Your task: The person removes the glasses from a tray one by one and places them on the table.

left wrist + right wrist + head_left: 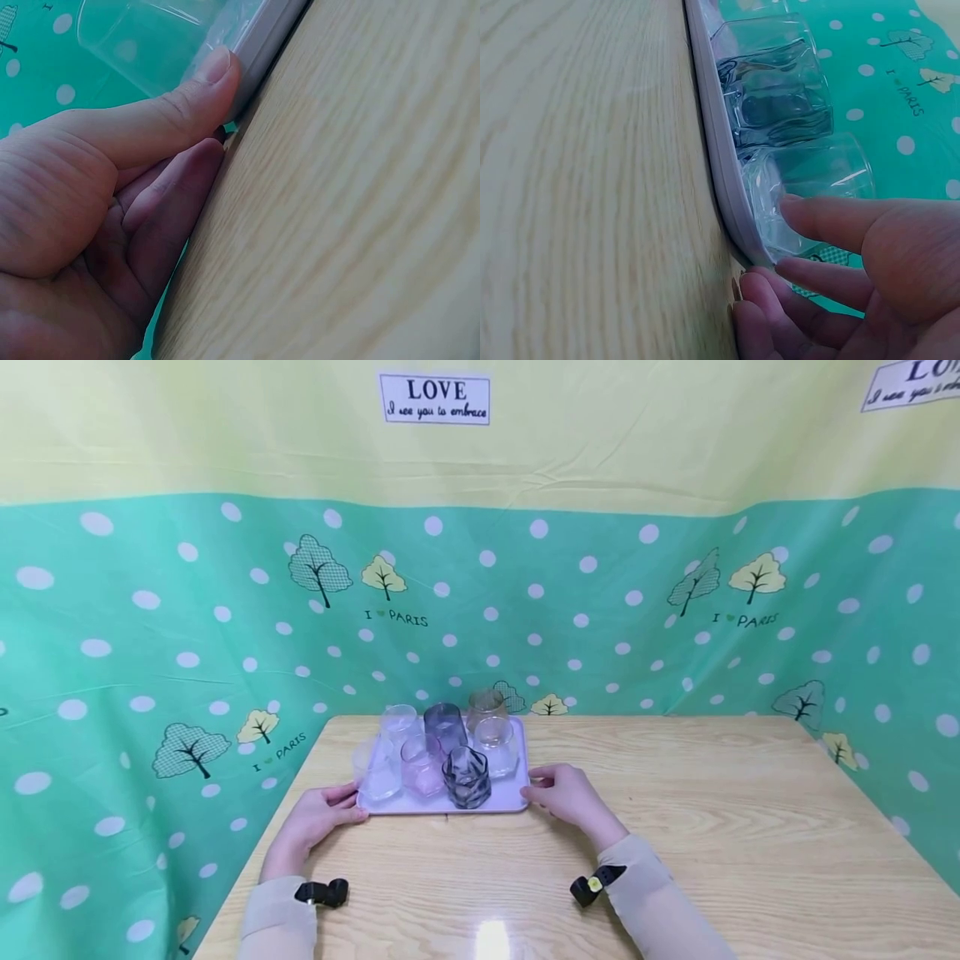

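A pale lilac tray point(513, 796) lies near the table's back left, with several drinking glasses upright on it. In front are a dark patterned glass point(467, 779), a pink-tinted glass point(422, 768) and a clear glass point(381, 777). Behind them stand a smoky grey glass point(446, 727), a brownish glass point(486, 703) and further clear ones. My left hand point(321, 817) grips the tray's front left corner, thumb over the rim and fingers low beside it. At the right edge, my right hand point(568, 795) holds the tray between thumb and fingers; some fingertips are hidden in the head view.
The wooden table point(675, 802) stretches away to the right of the tray. A green and yellow printed cloth point(600, 610) hangs close behind the table and along both sides. Each wrist wears a black strap point(322, 892) with a small camera.
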Available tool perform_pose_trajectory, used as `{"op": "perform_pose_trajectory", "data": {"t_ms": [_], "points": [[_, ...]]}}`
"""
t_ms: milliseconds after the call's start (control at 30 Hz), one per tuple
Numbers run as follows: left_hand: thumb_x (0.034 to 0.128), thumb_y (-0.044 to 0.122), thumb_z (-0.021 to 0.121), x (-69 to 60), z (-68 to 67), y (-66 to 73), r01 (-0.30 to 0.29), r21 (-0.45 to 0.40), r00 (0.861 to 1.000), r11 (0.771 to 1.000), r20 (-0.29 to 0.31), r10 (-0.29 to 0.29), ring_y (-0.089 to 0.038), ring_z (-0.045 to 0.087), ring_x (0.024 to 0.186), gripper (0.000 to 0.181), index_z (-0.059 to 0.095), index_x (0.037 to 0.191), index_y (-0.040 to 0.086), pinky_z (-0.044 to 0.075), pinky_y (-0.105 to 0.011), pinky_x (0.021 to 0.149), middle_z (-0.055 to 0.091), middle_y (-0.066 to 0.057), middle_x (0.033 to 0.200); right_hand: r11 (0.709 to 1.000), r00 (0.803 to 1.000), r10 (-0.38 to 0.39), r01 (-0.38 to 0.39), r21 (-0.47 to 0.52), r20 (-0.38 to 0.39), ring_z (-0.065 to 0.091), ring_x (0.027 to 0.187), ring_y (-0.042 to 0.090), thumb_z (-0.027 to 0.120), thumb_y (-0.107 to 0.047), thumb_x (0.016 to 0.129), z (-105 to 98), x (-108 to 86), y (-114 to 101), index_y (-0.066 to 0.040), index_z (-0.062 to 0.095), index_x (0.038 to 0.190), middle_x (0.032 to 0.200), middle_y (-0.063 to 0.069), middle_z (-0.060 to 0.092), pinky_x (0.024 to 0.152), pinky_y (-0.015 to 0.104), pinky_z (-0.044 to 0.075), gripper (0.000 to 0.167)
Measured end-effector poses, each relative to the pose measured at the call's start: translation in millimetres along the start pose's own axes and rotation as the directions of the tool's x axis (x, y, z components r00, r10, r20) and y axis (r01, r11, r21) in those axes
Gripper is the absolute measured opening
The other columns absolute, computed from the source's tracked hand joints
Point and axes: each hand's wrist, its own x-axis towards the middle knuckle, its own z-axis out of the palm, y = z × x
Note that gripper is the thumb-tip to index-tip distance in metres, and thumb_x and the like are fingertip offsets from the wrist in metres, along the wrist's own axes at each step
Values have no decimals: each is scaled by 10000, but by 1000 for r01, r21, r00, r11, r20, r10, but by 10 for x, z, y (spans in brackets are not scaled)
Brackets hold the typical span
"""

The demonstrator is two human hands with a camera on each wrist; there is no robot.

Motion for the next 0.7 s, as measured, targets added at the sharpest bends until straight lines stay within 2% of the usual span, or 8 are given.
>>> {"op": "perform_pose_trajectory", "data": {"t_ms": [167, 300, 467, 700], "points": [[840, 165, 934, -9, 11, -71, 7, 5, 1000, 1000, -4, -7, -333, 509, 1430, 764, 580, 1486, -36, 310, -546, 1249, 632, -172, 1432, 1000, 1000, 21, -21, 19, 1, 701, 767, 199, 819, -239, 948, 43, 30, 8, 2, 706, 1359, 997, 56, 744, 647, 299, 588, 489], [835, 176, 939, -19, 9, -118, 15, 12, 1000, 1000, -3, -15, -341, 478, 1455, 772, 581, 1488, -27, 281, -565, 1260, 636, -163, 1427, 1000, 999, 1, 0, 7, -36, 709, 851, 209, 812, -224, 954, 80, 74, 22, -4, 715, 1346, 1040, 72, 755, 717, 337, 611, 459], [828, 184, 944, -45, -17, -168, 29, 17, 999, 999, -14, -29, -367, 430, 1487, 790, 572, 1497, -12, 226, -599, 1270, 644, -165, 1405, 998, 993, -59, 58, -11, -104, 720, 1064, 273, 824, -255, 951, 152, 145, 25, -57, 692, 1403, 1213, 119, 751, 888, 434, 619, 510], [845, 169, 931, -92, -23, -269, 44, -5, 999, 999, -11, -44, -361, 467, 1454, 790, 549, 1507, -31, 248, -594, 1263, 631, -184, 1411, 985, 983, -151, 159, 67, -101, 644, 1266, 381, 846, -248, 933, 322, 266, -41, -108, 553, 1562, 1485, 178, 617, 1039, 535, 565, 708]]}}
